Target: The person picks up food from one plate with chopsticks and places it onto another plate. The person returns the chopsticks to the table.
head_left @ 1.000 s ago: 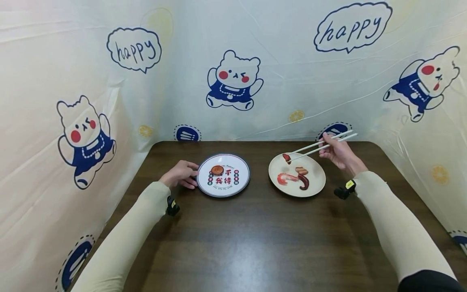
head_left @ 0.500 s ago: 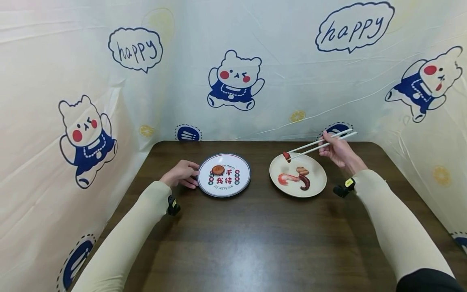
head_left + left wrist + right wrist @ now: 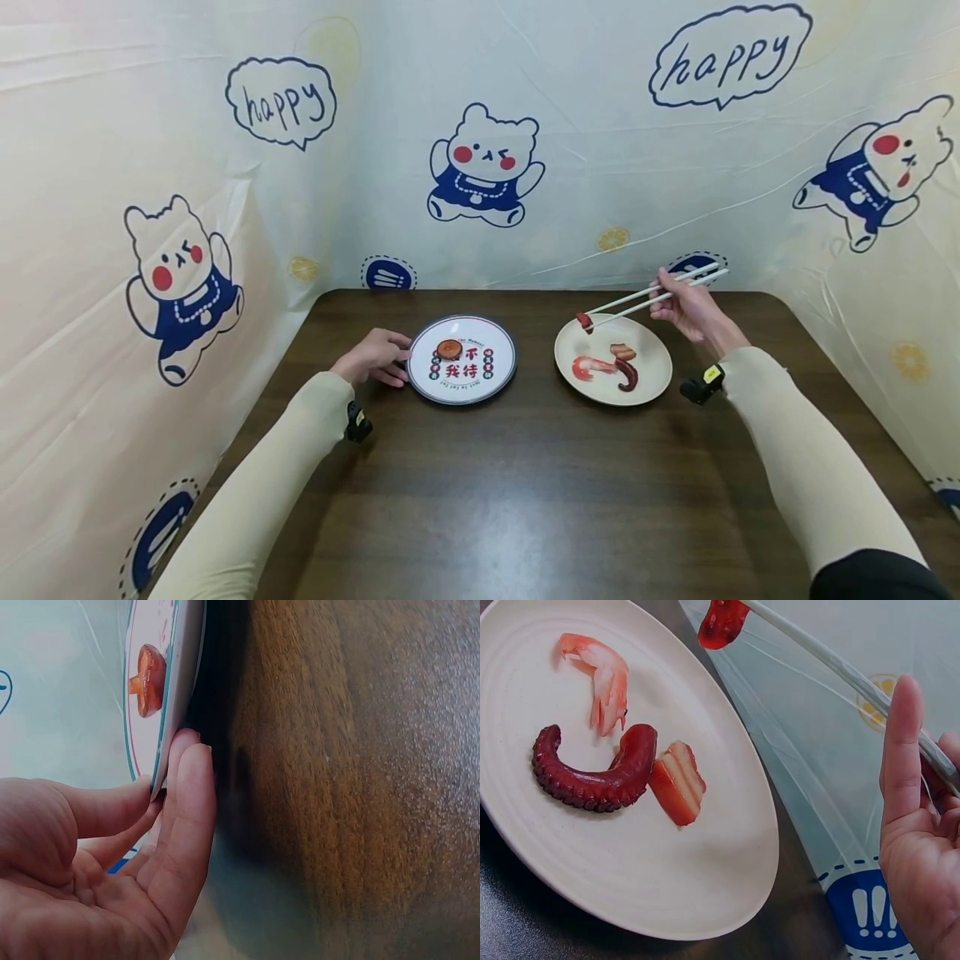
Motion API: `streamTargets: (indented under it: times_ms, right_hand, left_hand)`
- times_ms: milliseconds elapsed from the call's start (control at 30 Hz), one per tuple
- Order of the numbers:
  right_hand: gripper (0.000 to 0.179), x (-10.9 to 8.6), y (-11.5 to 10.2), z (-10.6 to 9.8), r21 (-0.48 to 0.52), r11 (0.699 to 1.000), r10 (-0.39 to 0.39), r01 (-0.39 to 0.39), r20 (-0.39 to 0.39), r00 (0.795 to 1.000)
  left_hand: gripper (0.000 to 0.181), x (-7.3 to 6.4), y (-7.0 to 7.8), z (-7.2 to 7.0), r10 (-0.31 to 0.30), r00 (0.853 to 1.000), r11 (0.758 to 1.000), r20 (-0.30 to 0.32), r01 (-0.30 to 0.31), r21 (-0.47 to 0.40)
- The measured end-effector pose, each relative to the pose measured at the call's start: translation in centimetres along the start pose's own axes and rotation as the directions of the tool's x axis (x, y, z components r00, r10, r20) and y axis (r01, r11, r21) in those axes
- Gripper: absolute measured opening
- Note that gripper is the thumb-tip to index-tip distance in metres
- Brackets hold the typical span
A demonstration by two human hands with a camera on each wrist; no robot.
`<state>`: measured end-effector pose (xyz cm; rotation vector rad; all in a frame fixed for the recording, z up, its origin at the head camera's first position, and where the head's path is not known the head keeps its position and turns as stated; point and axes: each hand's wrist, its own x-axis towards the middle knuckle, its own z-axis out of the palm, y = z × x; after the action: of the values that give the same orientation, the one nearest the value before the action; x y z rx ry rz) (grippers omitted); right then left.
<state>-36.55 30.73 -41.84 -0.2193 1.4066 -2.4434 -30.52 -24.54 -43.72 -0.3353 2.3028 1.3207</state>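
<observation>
My left hand (image 3: 375,358) pinches the left edge of a white plate (image 3: 498,337) with a dark rim and red printed characters. In the left wrist view the thumb lies on the rim and the fingers are underneath. A brown mushroom (image 3: 152,681) rests on that plate. My right hand (image 3: 697,310) grips a pair of pale chopsticks (image 3: 622,301), whose tips hold a glossy dark-red piece of food (image 3: 722,624) over the far left edge of a cream plate (image 3: 648,387). On the cream plate lie a shrimp (image 3: 609,682), a curled octopus tentacle (image 3: 592,786) and a striped meat slice (image 3: 679,784).
Both plates stand towards the back of a dark wooden table (image 3: 487,492), with a gap between them. A pale curtain (image 3: 585,183) printed with cartoon bears encloses the table at the back and sides.
My right hand has shifted slightly left, carrying the chopsticks and the dark-red piece with it. The left hand keeps its hold on the white plate. Head view drifts slightly.
</observation>
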Motion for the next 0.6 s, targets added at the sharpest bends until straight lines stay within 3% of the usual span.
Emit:
streamTargets:
  times_ms: [233, 600]
  right_hand:
    - [0.035, 0.12, -0.19, 0.61, -0.055, 0.998, 0.007, -0.007, -0.011, 1.000]
    - [0.035, 0.79, 0.41, 1.04, -0.059, 0.998, 0.007, -0.008, -0.010, 1.000]
  left_hand:
    - [0.049, -0.07, 0.04, 0.02, 0.002, 1.000, 1.000, -0.002, -0.002, -0.005]
    - [0.048, 0.07, 0.00, -0.08, 0.011, 1.000, 1.000, 0.026, -0.010, -0.017]
